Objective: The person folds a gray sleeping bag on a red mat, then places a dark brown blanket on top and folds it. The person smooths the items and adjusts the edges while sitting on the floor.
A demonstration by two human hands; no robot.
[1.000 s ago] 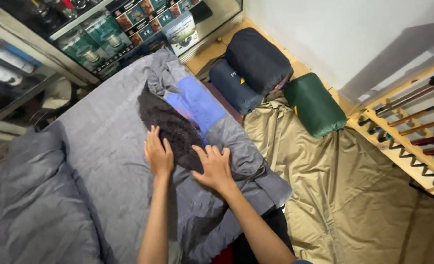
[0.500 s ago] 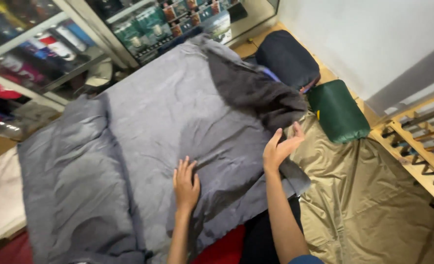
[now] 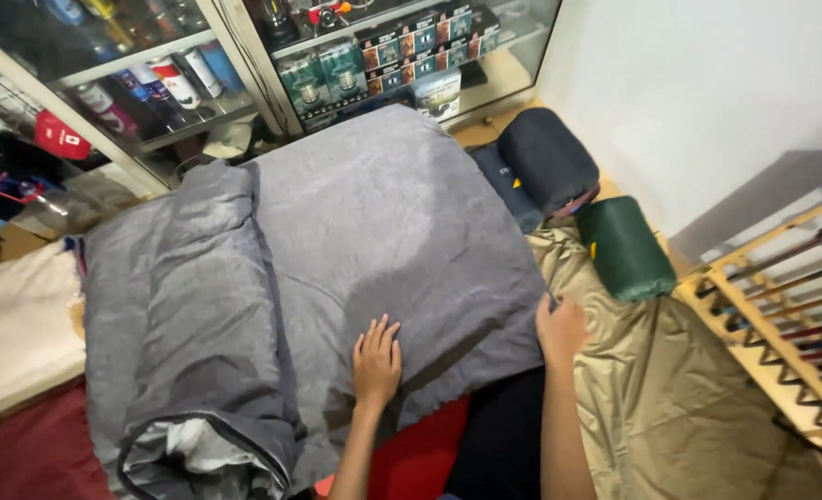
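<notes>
A glass-fronted display cabinet (image 3: 244, 65) stocked with boxes and cans ran along the back of the room, with a white wall to the right and a wooden rack (image 3: 781, 315) standing against it. On the floor in front lay a grey sleeping bag (image 3: 383, 241), spread flat across the middle, its left part folded over into a thick doubled band whose near end showed a pale lining. The left hand (image 3: 376, 361) rested palm down on the near edge of the grey fabric, fingers spread and flat, gripping nothing. The right hand (image 3: 561, 329) sat at the bag's right edge, where it met a tan sheet (image 3: 670, 407); its fingers curled over the edge, though whether they pinched the fabric could not be told. Beyond that hand lay a green rolled bundle (image 3: 619, 248) and, just behind it, a dark navy rolled bundle (image 3: 545, 162). A red mat (image 3: 420, 454) showed beneath the near edge of the bag.
</notes>
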